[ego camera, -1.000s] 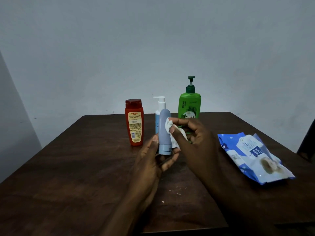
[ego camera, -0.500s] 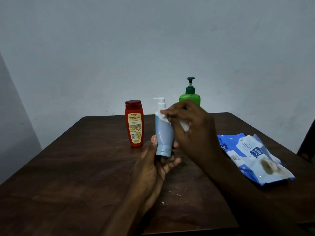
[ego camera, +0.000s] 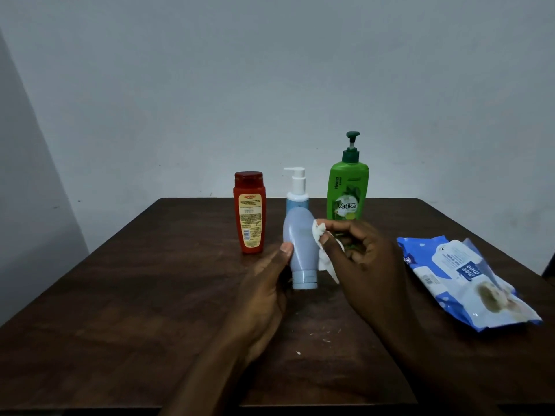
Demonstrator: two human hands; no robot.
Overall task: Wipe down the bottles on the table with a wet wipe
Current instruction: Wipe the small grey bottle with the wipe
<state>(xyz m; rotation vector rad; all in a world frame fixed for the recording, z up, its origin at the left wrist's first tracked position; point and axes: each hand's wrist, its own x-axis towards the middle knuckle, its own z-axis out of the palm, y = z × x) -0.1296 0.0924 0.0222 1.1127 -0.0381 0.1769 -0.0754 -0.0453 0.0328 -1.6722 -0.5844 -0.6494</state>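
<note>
Pale blue plastic tube bottle [ego camera: 300, 241], held cap-down over the middle of the dark wooden tabletop [ego camera: 120, 295], just near of a red flip-cap bottle [ego camera: 250, 211], a white-pump bottle [ego camera: 297, 184] and a green pump bottle [ego camera: 347, 190]. The left hand [ego camera: 264, 283] grips its lower body; the right hand [ego camera: 366, 259] pinches a crumpled white wet wipe [ego camera: 326, 262] against its right side. Good practice: steady the cap end, stroke the full length, and turn the bottle between strokes.

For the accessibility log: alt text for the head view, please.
The left hand holds a grey-blue tube cap-down while the right hand presses a white wipe to its side. Behind, on the brown table, stand a red bottle, a white-pump bottle and a green bottle; a blue wipe pack lies at right.
</note>
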